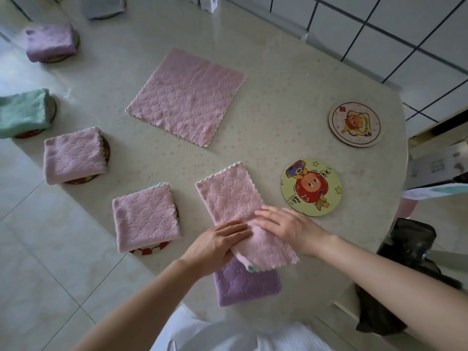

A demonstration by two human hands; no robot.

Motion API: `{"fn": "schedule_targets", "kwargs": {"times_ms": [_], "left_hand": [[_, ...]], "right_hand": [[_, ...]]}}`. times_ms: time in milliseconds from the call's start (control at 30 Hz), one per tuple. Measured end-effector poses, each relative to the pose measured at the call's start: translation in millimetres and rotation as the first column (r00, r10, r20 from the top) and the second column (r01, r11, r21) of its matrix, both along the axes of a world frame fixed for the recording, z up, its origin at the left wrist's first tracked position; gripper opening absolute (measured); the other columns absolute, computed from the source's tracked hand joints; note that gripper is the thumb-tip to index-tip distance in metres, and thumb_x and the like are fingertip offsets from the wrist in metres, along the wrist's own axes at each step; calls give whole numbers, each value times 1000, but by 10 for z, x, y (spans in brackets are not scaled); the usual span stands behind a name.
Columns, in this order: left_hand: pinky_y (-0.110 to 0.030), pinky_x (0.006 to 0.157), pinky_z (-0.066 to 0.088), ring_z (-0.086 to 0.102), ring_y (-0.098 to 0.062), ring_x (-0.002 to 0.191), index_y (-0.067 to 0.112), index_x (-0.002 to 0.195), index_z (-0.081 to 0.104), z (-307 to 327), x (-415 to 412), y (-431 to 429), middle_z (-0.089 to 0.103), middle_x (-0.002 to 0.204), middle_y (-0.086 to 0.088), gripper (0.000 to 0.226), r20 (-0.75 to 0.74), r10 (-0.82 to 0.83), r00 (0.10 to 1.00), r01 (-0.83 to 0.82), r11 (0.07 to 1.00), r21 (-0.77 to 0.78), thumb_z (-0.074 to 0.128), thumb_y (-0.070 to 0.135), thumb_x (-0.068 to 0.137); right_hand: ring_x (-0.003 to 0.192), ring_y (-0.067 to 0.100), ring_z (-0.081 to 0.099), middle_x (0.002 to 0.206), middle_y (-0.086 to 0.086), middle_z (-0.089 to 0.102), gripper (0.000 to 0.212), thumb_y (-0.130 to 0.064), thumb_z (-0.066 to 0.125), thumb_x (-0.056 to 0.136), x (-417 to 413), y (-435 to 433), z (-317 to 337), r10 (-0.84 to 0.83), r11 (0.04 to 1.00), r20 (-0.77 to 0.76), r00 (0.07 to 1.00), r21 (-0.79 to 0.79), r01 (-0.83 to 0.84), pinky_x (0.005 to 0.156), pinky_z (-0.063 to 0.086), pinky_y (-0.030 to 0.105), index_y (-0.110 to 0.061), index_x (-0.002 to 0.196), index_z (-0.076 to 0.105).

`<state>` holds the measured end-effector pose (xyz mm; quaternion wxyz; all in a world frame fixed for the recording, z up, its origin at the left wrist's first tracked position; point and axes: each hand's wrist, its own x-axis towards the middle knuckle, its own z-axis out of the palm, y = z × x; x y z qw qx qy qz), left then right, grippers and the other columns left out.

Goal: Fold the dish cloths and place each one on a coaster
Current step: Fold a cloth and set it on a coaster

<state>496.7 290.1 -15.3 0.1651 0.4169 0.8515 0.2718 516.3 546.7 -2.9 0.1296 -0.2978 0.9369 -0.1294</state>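
Note:
A pink dish cloth (pixel 229 192), folded into a long strip, lies near the table's front edge. My left hand (pixel 217 243) and my right hand (pixel 283 225) both press flat on its near half, fingers together. Its near end overlaps a folded purple cloth (pixel 247 286). An unfolded pink cloth (pixel 186 97) lies spread in the middle. Two bare round coasters sit on the right: a yellow one (pixel 311 187) and a pale one (pixel 355 124). Folded cloths rest on coasters along the left: pink (pixel 145 220), pink (pixel 72 155), green (pixel 21 114), purple (pixel 50 41).
The round table (pixel 278 84) has its edge curving down the right side. A grey folded cloth (pixel 103 6) sits at the far back. A dark bag (pixel 405 249) lies on the floor to the right. A tiled wall stands behind.

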Motion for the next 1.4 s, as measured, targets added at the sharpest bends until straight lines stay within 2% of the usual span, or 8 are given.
{"fn": "schedule_targets", "kwargs": {"times_ms": [333, 433, 500, 700, 1033, 1200, 1333, 1400], "left_hand": [[-18, 93, 46, 59, -5, 109, 18, 122, 64, 66, 66, -94, 66, 118, 5, 41, 207, 328, 922, -341, 940, 30, 51, 18, 83], [-18, 61, 45, 56, 8, 62, 10, 87, 72, 122, 6, -50, 67, 73, 7, 12, 420, 564, 711, -593, 802, -71, 60, 9, 86], [-25, 48, 36, 43, -2, 42, 7, 64, 62, 122, -97, -8, 56, 54, 3, 33, 514, 685, 517, -724, 670, -165, 61, 25, 91], [-59, 68, 52, 59, -25, 69, -9, 80, 64, 11, -404, 58, 60, 75, -17, 40, 734, 675, 72, -883, 386, -268, 59, 30, 92], [-44, 66, 60, 68, -25, 70, -1, 81, 65, 92, -522, 98, 68, 82, -18, 32, 767, 637, -77, -871, 331, -363, 58, 28, 92], [-38, 63, 58, 68, -17, 70, 14, 104, 56, 161, -515, 15, 67, 96, -3, 20, 394, 889, 231, -905, 345, -248, 57, 30, 91], [-30, 75, 47, 53, -18, 97, 16, 126, 50, 178, -474, -46, 55, 115, -1, 45, -170, 671, 722, -690, 718, -94, 64, 22, 85], [-44, 97, 44, 47, -24, 121, 16, 128, 53, 59, -460, -67, 52, 132, -4, 46, -260, 411, 874, -456, 878, -146, 62, 28, 85]], "right_hand": [[117, 18, 55, 126, 1, 60, 51, 2, 61, 78, -196, 134, -111, 44, 994, 60, 997, -106, -37, 95, 49, 36, -18, 125, 58], [101, 13, 60, 108, -2, 68, 32, -6, 52, 85, -413, 36, 39, -118, 957, 337, 934, -212, 197, 87, 50, 34, -18, 110, 66], [84, 15, 62, 100, 3, 70, 24, -16, 48, 92, -612, -57, 165, -240, 917, 522, 818, -154, 367, 72, 50, 30, -16, 108, 66], [69, 26, 51, 65, 7, 53, 36, -31, 44, 95, -983, -315, 26, -467, 842, 530, 707, 22, 540, 61, 37, 35, -10, 66, 47], [65, 25, 45, 59, 3, 43, 37, -27, 44, 91, -1053, -404, -68, -598, 779, 464, 654, 145, 610, 57, 32, 32, -14, 58, 36], [67, 24, 50, 66, 2, 49, 42, -48, 41, 90, -1051, -468, -16, -607, 778, 451, 654, 170, 605, 60, 37, 32, -17, 63, 41], [78, 26, 58, 90, 8, 62, 48, -54, 26, 94, -997, -587, 6, -604, 793, 225, 764, 264, 549, 62, 41, 32, -14, 97, 53], [78, 27, 62, 92, 11, 66, 47, -49, 22, 97, -956, -637, -9, -576, 802, 110, 810, 268, 534, 60, 41, 31, -12, 102, 51]]}}
